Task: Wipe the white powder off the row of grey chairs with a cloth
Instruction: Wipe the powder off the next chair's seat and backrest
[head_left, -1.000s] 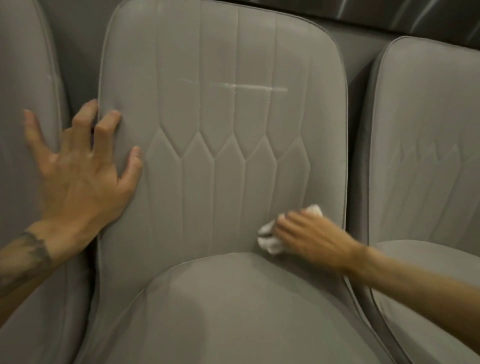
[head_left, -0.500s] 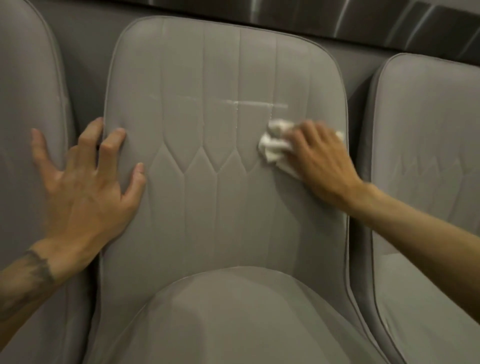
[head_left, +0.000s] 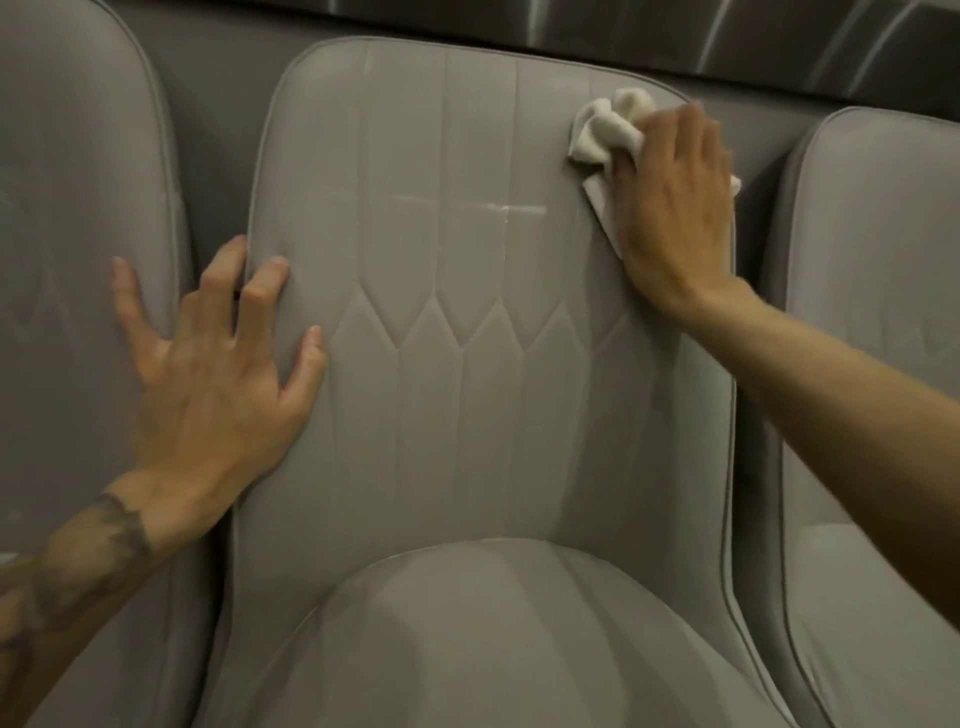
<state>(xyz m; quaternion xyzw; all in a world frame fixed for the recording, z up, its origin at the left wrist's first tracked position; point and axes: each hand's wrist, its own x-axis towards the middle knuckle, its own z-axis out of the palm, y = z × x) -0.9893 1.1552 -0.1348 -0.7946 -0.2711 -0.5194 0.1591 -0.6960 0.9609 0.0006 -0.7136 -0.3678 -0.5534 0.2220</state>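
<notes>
Right hand (head_left: 675, 208) hides most of the cloth (head_left: 605, 130); left chair (head_left: 78, 260) and right chair (head_left: 872, 260) are cropped.

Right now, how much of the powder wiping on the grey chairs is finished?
Looks done: the middle grey padded chair shows no powder on its lower backrest. In hand: the right hand presses a crumpled white cloth on its upper right corner; the left hand rests on its left edge. Left: a white powder streak across the backrest's middle, and faint marks on both neighbouring grey chairs, possibly powder.
</notes>
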